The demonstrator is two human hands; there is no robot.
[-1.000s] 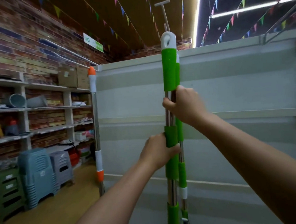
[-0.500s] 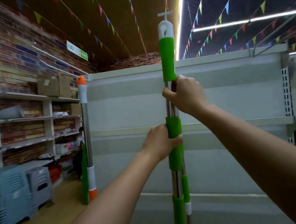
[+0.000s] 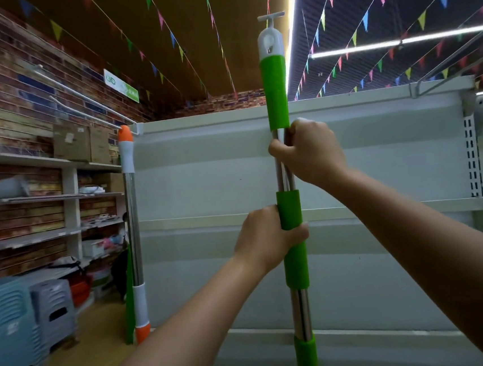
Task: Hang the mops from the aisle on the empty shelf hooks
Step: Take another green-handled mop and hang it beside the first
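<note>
I hold green-handled mops (image 3: 277, 96) upright in front of a white shelf unit (image 3: 379, 152). Two steel poles show side by side between my hands. My right hand (image 3: 309, 151) grips the poles just under the top green sleeve. My left hand (image 3: 269, 236) grips the lower green sleeve. The white hanging cap (image 3: 270, 42) with its hole reaches above the shelf's top edge, and a white T-shaped end sticks up behind it. An orange-tipped mop (image 3: 133, 222) hangs at the shelf's left end. The mop heads are out of view below.
A rail (image 3: 455, 53) with a bracket runs above the shelf's top right. Wall shelves (image 3: 29, 200) on the left hold boxes and buckets. Stacked plastic stools (image 3: 26, 318) stand on the wooden floor at the left. A slotted upright (image 3: 472, 157) edges the shelf's right side.
The green mops have risen: the white cap now stands well above the shelf's top edge. Both hands moved up with them, and my view swung slightly right.
</note>
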